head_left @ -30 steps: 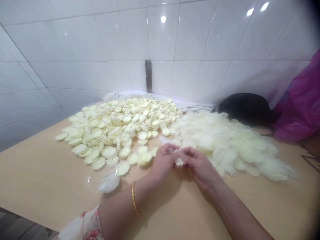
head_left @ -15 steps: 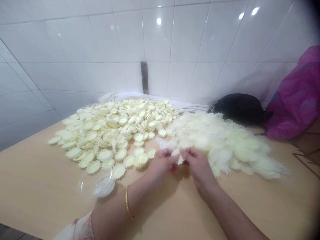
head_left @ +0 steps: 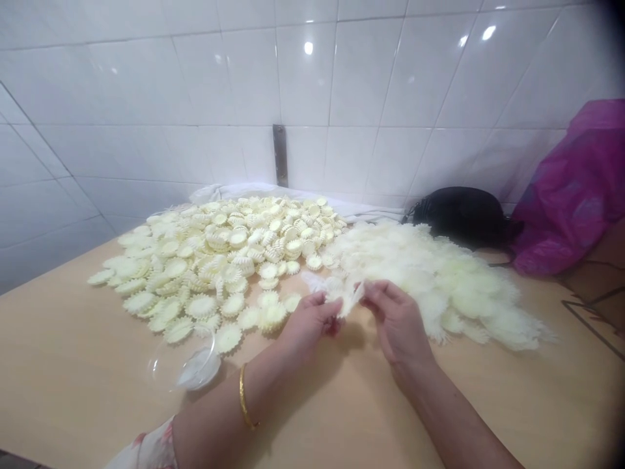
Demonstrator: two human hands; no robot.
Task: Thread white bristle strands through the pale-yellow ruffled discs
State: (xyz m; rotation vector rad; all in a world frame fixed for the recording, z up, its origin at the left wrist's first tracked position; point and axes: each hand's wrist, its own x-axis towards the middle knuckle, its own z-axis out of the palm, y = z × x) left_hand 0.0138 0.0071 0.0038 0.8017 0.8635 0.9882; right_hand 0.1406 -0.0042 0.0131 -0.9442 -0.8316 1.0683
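Between my two hands is a thin, whitish scalloped disc [head_left: 352, 301], folded or bent, its material unclear. My left hand [head_left: 312, 320] pinches its left side between thumb and fingers. The fingertips of my right hand [head_left: 390, 309] close on its upper right edge. Just behind and to the right spreads a loose heap of thin, translucent scalloped discs [head_left: 454, 280]. To the left lies a larger pile of thicker, pale yellow discs with toothed edges [head_left: 200, 254], some of them in small stacks. A small clear bowl [head_left: 199, 368] with something whitish in it stands near my left forearm.
All this lies on a light wooden table [head_left: 73, 345] against a white tiled wall [head_left: 185, 78]. A white cloth [head_left: 336, 207] runs along the back. Behind the right heap sit a black pouch [head_left: 459, 212] and a bright pink plastic bag [head_left: 571, 189].
My right hand has drawn a little away to the right and up, stretching the thin disc between both hands. The whole view has shifted slightly.
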